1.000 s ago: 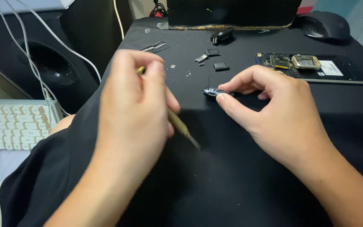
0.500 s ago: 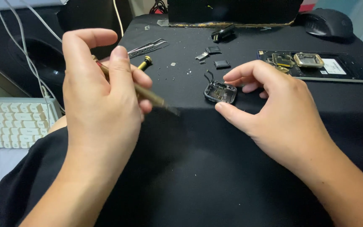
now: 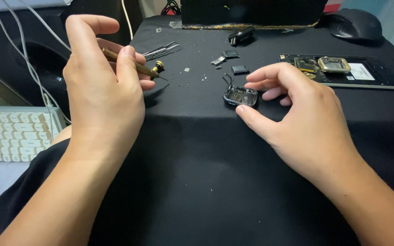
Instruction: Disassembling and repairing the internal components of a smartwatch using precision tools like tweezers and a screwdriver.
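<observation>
My left hand (image 3: 101, 86) is raised over the left side of the black cloth (image 3: 215, 182) and grips a slim brass-coloured screwdriver (image 3: 135, 67), its tip pointing right and down. My right hand (image 3: 297, 118) rests on the cloth, thumb and fingers curled round a small opened square device casing (image 3: 240, 95) with thin wires sticking up from it. The thumb tip touches its near edge and the fingertips sit at its right side.
Metal tweezers (image 3: 163, 50), a small brass bit (image 3: 158, 67) and small dark parts (image 3: 233, 61) lie behind the casing. A disassembled phone (image 3: 343, 70) lies at the right, a dark mouse (image 3: 354, 25) behind it. A white keyboard (image 3: 10, 134) sits at the left.
My left hand has lifted the screwdriver away from the casing and swung it up to the left. My right hand has stayed at the casing, which is now uncovered.
</observation>
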